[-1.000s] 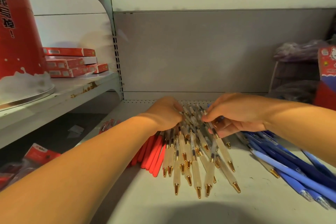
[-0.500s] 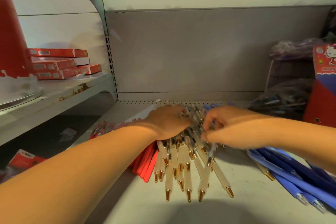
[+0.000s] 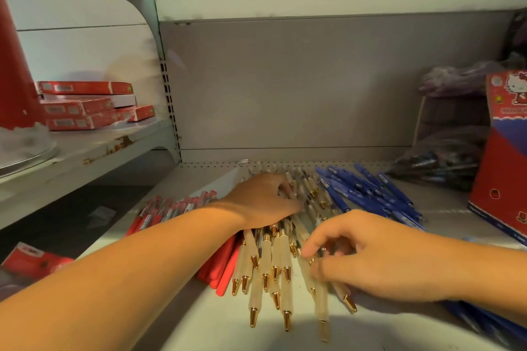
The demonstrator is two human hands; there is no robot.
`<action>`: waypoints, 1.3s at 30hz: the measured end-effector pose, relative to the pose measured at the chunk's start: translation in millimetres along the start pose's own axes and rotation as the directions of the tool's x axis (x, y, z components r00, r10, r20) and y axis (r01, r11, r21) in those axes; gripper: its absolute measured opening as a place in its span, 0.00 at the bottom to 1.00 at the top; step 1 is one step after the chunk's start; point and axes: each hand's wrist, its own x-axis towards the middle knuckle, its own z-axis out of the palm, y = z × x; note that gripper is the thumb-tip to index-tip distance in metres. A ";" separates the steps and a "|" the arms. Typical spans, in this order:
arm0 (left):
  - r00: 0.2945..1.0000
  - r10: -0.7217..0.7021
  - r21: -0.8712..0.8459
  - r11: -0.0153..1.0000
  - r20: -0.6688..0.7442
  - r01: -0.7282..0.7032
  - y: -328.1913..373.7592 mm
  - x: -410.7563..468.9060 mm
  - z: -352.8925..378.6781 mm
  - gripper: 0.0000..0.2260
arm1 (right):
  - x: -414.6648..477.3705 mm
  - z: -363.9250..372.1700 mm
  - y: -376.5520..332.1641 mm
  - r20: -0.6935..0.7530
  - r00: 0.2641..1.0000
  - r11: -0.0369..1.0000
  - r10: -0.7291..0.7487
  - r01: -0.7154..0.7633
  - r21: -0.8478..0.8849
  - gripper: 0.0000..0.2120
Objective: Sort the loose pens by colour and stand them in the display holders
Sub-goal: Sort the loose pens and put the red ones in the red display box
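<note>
Pens (image 3: 285, 253) with frosted white barrels and gold conical tips lie fanned on the metal shelf (image 3: 216, 328), between red pens (image 3: 225, 271) at left and blue pens (image 3: 368, 194) at right. The left hand (image 3: 262, 199) curls its grip over their clip ends; the right hand (image 3: 379, 262) pinches one barrel in a narrow grip. A red carton (image 3: 502, 157) and a clear bag (image 3: 439, 168) of dark pens stand at far right.

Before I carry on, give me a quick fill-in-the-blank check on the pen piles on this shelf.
The white pens under the left hand have ___ tips.
The left-side pile next to them is ___.
The right-side pile is ___.
Missing words: gold; red; blue.
</note>
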 end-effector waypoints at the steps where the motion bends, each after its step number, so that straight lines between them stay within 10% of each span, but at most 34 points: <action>1: 1.000 -0.004 -0.039 0.999 -0.004 0.004 0.6 -0.4 0.5 0.16 | 0.4 0.7 1.4 -0.023 1.000 0.999 0.011 -0.010 0.038 0.04; 11: 1.000 -0.017 -0.066 0.998 -0.019 0.015 9.6 -7.5 2.6 0.20 | 0.2 1.6 5.2 -0.033 0.970 0.887 0.243 -0.208 0.411 0.16; 26: 0.997 -0.070 0.013 0.998 0.039 0.069 22.0 -17.5 2.8 0.21 | 14.6 -13.7 19.2 -0.110 0.970 0.974 0.218 -0.223 -0.035 0.20; 39: 0.991 -0.133 0.157 0.979 -0.007 0.132 21.1 -22.8 -3.0 0.27 | 67.5 -42.1 18.1 -0.262 0.954 0.947 0.147 -0.213 -0.242 0.04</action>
